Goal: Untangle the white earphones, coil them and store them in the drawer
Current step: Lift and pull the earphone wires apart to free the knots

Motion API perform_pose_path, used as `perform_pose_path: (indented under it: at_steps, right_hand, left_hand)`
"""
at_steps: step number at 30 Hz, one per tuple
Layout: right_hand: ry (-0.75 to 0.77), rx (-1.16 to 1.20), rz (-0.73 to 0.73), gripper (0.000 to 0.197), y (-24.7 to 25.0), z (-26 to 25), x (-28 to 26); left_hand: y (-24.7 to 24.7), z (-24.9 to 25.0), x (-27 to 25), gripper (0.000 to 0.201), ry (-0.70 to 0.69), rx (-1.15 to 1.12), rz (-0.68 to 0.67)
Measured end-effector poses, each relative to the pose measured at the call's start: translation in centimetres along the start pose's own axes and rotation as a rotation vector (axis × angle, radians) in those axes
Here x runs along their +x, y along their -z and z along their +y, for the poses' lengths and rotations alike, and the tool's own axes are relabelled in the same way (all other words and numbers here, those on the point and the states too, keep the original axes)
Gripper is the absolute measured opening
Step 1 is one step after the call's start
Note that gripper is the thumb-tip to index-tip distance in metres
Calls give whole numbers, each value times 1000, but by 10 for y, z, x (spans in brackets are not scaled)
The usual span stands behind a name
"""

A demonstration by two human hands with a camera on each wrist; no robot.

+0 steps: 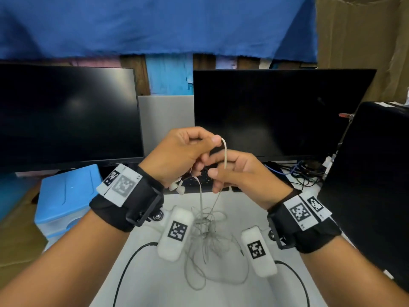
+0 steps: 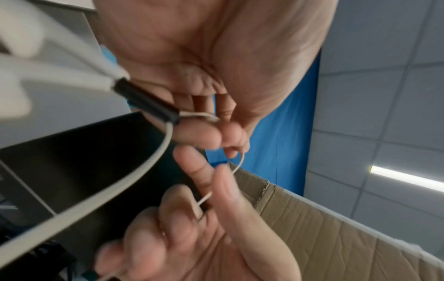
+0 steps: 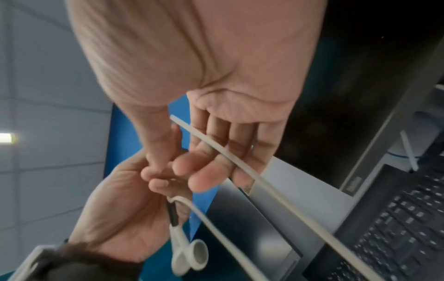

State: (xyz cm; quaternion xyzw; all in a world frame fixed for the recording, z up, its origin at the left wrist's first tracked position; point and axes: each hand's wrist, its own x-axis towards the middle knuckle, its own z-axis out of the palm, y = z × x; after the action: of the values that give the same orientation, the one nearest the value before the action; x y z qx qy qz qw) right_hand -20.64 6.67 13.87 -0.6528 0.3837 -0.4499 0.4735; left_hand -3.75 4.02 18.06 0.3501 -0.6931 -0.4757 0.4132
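White earphones with a pale cord and a black sleeve are seen. Black wrist bands are marked with black-and-white square codes, as are two white blocks on the pale grey desk. Two black monitors are backed by blue cloth. A light blue box is seen at the left, brown cardboard at the far right.

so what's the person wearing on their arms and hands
Both hands, left and right, are bare, with no gloves or sleeves. Each wrist carries a black strap with a black camera bracket and white tags printed with black square codes; the right wrist has the same strap and tags.
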Motion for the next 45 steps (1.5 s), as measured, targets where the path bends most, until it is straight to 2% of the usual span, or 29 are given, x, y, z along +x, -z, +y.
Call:
perform_pose_path:
  at_steps: [3,5,6,7,9,11,12,14,16,18,22,25,27,29,31,34,37,39,40,42,43,45]
  right_hand:
    - [45,-64,-90,23,-3,-19,1]
    - [54,-147,-42,9,-4,-29,0]
    - [54,-160,5,6,-3,-32,0]
    - [58,-152,50,16,1,-34,0]
    - [80,-80,123,22,10,-41,-3]
    - [128,-25,195,21,23,-50,-7]
    - [148,-12,232,19,31,-54,-8]
    - [187,4,292,18,49,-61,-11]
    - [189,-34,326,22,67,-64,-14]
    - [158,-119,357,26,83,-63,-18]
    - [81,-242,444,32,113,-53,-32]
    - [11,-320,511,35,131,-42,-42]
    - [-66,-390,522,33,138,-34,-47]
    - [-183,-513,494,29,139,-22,-49]
    - [-324,-630,408,30,134,-8,-47]
    - [-508,-823,257,31,129,18,-44]
    - [-641,-1076,140,27,123,40,-44]
    - [-609,-1295,65,28,107,42,-41]
    - [-519,-1273,37,40,95,41,-36]
    - [-324,-918,-33,64,63,28,-23]
    - [-251,-702,-79,66,45,19,-16]
    - [-135,-435,-112,42,22,10,1]
  left_hand:
    - [6,9,-8,17,-56,-22,-64]
    - [9,16,-16,25,-161,8,-68]
    - [12,16,-18,25,-214,23,-26]
    - [16,9,-18,23,-233,25,27]
    - [22,-22,-17,18,-123,-2,98]
    - [23,-75,-20,21,89,29,42]
    - [23,-104,-24,28,170,108,-46]
    - [18,-147,-36,45,317,296,-302]
    - [10,-173,-44,59,404,491,-444]
    - [2,-187,-44,57,417,645,-429]
    - [-1,-202,-42,29,327,1024,-359]
    - [10,-204,-45,13,344,1088,-350]
    - [12,-203,-45,25,373,1037,-357]
    - [-3,-196,-47,48,413,972,-387]
    - [-29,-190,-51,56,414,1038,-451]
    - [-54,-188,-50,35,378,1186,-432]
    - [-48,-180,-37,21,341,1268,-427]
    - [-36,-162,-25,16,272,1153,-358]
    - [-30,-148,-17,14,217,1000,-299]
    - [-25,-109,-3,18,67,694,-165]
    - [-22,-88,3,18,-25,601,-96]
    - [-15,-47,11,15,-190,448,50]
